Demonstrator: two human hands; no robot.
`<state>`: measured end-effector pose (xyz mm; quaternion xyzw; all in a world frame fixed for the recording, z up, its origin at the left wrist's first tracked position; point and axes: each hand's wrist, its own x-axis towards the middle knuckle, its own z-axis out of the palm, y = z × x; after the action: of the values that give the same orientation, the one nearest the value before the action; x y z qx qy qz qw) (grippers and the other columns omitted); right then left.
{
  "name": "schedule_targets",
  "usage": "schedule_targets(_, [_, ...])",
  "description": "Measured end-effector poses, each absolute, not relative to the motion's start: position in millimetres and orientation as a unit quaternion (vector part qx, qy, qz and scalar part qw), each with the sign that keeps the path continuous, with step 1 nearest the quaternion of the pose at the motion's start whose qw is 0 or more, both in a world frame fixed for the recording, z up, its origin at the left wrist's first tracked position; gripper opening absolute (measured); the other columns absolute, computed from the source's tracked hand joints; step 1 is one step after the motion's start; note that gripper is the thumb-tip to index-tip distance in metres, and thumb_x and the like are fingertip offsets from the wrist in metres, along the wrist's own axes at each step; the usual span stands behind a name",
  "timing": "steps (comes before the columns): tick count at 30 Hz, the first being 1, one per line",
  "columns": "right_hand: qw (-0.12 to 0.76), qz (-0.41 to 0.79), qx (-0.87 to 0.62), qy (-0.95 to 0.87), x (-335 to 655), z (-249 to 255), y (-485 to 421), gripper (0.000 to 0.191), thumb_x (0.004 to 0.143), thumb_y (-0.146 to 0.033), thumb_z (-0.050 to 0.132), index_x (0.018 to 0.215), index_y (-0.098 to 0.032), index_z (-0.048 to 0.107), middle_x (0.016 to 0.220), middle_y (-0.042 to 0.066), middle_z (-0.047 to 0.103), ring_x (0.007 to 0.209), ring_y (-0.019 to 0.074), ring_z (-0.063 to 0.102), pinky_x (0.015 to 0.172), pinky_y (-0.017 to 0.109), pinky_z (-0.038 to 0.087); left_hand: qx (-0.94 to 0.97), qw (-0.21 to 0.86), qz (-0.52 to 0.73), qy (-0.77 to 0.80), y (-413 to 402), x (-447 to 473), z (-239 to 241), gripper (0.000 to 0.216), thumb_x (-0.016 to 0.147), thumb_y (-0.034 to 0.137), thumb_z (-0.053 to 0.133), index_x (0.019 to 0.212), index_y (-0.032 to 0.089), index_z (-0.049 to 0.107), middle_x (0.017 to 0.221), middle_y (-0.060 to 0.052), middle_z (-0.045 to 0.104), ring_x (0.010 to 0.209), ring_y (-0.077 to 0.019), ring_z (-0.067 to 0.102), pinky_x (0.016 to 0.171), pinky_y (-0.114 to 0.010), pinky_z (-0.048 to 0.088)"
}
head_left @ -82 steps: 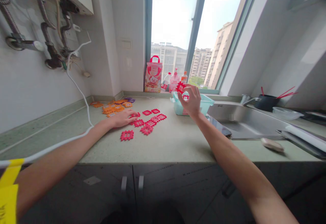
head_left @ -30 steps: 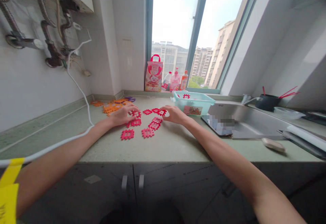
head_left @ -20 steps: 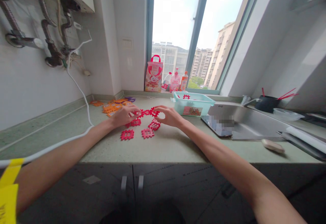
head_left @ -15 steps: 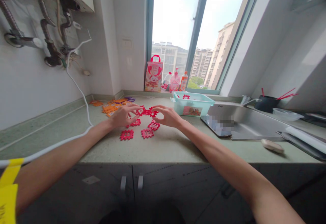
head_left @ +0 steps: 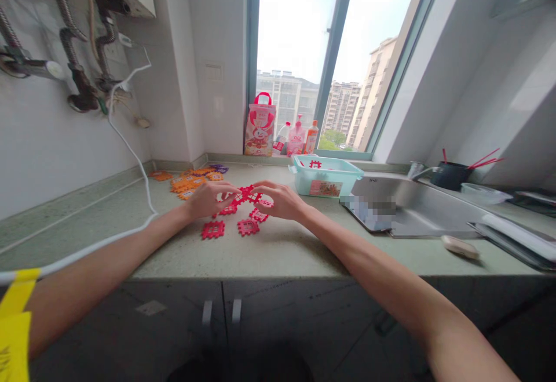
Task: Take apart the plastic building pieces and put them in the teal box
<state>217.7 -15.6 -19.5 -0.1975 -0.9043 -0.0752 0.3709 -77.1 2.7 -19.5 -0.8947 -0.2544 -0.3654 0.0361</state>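
Observation:
Between my two hands are red interlocking building tiles (head_left: 247, 193) with notched edges and window-like openings, meeting at an angle. My left hand (head_left: 212, 199) has its fingers closed on the left side of these tiles. On the other side, my right hand (head_left: 278, 197) pinches the right-hand tile, its fingers partly covering it. Several more red tiles (head_left: 212, 230) lie flat on the counter just below my hands, one (head_left: 248, 227) nearer the middle. Beyond my left hand is a pile of orange tiles (head_left: 189, 182), with purple tiles (head_left: 219, 168) at its back.
A mint-green tub (head_left: 304, 183) with red tiles inside stands right of my hands. Next to it, a tablet-like device (head_left: 365, 217) rests at the sink's (head_left: 428, 211) edge. A white cable (head_left: 141, 170) crosses my left forearm. Bottles (head_left: 297, 138) stand on the windowsill.
My hands have lowered slightly with the red tiles, and the tiles' angle has changed. My right-hand fingers now reach further over the right tile. The view has shifted a little.

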Motion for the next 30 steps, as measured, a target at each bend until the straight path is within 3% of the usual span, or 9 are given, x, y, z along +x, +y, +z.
schedule_targets(4, [0.376,-0.088,-0.193,-0.902,217,-19,-15,0.03,0.097,-0.028,0.067,0.127,-0.022,0.073,0.134,0.011,0.072,0.115,0.0225,0.074,0.103,0.036,0.057,-0.897,0.035,-0.372,-0.235,1,-77,-19,0.031,0.092,0.028,0.07,0.119,0.022,0.082,0.112,-0.008,0.08,0.071,-0.0126,0.065,0.056,-0.022,0.05])
schedule_targets(10, [0.377,-0.101,-0.2,-0.899,218,-20,-12,0.03,0.096,-0.026,0.069,0.125,-0.022,0.073,0.132,0.012,0.073,0.114,0.0233,0.073,0.104,0.039,0.057,-0.899,0.031,-0.369,-0.232,4,-78,-21,0.026,0.095,0.031,0.072,0.116,0.023,0.083,0.089,-0.004,0.08,0.067,-0.0113,0.066,0.061,-0.02,0.052])
schedule_targets(16, [0.359,-0.075,-0.194,-0.91,218,-23,-9,0.033,0.096,-0.023,0.067,0.129,-0.021,0.072,0.135,0.013,0.071,0.118,0.024,0.072,0.106,0.039,0.056,-0.908,0.085,-0.356,-0.203,1,-79,-22,0.023,0.101,0.031,0.067,0.117,0.024,0.083,0.087,-0.003,0.084,0.063,-0.0118,0.073,0.062,-0.019,0.054])
schedule_targets(22, [0.327,-0.009,-0.204,-0.923,218,-24,-12,0.039,0.094,-0.016,0.065,0.132,-0.022,0.071,0.137,0.012,0.07,0.119,0.0229,0.071,0.106,0.038,0.055,-0.909,0.174,-0.344,-0.159,-6,-77,-16,0.027,0.106,0.033,0.063,0.123,0.024,0.081,0.098,-0.006,0.085,0.069,-0.0138,0.077,0.062,-0.019,0.055])
schedule_targets(30, [0.366,0.053,-0.211,-0.905,215,-24,-10,0.044,0.087,-0.009,0.062,0.127,-0.021,0.073,0.133,0.01,0.074,0.116,0.021,0.071,0.103,0.037,0.057,-0.9,0.19,-0.361,-0.151,-3,-77,-18,0.028,0.107,0.033,0.063,0.127,0.025,0.08,0.098,-0.006,0.085,0.072,-0.0143,0.078,0.063,-0.019,0.056])
